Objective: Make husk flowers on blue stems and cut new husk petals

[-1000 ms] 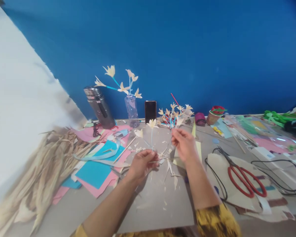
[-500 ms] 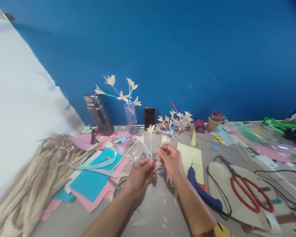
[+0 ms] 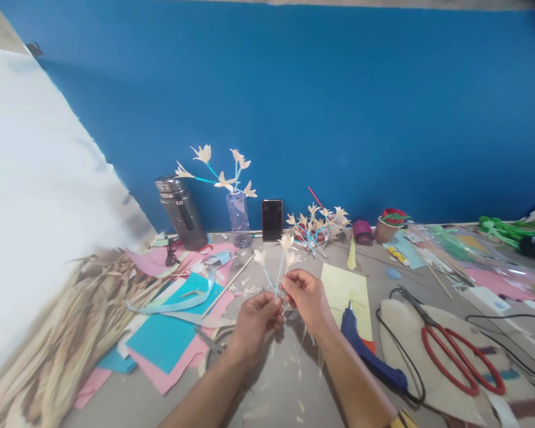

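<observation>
Between thumb and fingers, my left hand [image 3: 259, 321] pinches the lower stems of a small bunch of cream handmade flowers [image 3: 287, 242] on pale blue stems. My right hand [image 3: 307, 292] is closed at the right side of the bunch, its fingertips on the stem of another cream flower [image 3: 292, 257] close beside the others. Both hands nearly touch above the table. Where the stems meet is partly hidden by my fingers. Behind stand more such flowers in a clear bottle [image 3: 238, 220], and a further cluster of cream flowers [image 3: 314, 226] lies at the wall.
Left lie dried husks [image 3: 71, 339], blue sheets [image 3: 163, 342] and pink paper. A steel flask [image 3: 182, 214] and a phone [image 3: 272, 220] stand at the back. On the right are a blue glue gun [image 3: 368, 351], red-handled scissors [image 3: 459, 351] and a black cord [image 3: 405, 356].
My right hand has brought its flower leftward, against the other stems in my left hand. The view has tilted up slightly, so the scene sits lower.
</observation>
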Demonstrator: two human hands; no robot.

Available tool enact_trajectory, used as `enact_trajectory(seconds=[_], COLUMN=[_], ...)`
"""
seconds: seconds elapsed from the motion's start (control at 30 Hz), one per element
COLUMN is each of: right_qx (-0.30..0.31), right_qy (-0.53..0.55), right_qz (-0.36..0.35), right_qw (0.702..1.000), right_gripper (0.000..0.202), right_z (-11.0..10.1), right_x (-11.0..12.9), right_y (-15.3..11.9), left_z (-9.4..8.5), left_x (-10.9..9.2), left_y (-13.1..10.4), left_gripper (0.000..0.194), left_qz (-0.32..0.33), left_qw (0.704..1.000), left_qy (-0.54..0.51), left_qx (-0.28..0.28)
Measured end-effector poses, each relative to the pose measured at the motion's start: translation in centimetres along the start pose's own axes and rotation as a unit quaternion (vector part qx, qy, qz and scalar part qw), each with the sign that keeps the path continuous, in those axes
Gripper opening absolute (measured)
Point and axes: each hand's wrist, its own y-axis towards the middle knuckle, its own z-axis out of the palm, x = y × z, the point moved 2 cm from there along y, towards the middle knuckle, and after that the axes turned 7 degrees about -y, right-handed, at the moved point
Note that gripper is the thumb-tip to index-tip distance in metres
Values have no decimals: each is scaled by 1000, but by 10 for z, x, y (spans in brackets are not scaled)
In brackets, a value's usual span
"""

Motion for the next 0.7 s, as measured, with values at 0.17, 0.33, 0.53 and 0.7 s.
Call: enact_trajectory(seconds=[0.17,0.33,0.53,0.7], right_qx=[2,-39,-50,-68], right_qy=[25,56,66,26], right_qz=[18,-5,-17,-29], right_qw=[1000,998,996,997], right_gripper=[26,28,29,24], right_z=[0,-3,-6,-9], right_x=[-5,-7,-8,-5], right_y=[1,3,4,4], left_z=[-4,-4,0,0], left_x=[5,7,6,4], left_y=[4,4,4,5], left_gripper=[33,32,34,34], left_qz=[16,21,6,7], left_qw=[1000,1000,999,998], left_qy=[-3,-8,-38,-47], left_qx=[-15,-20,-28,-33])
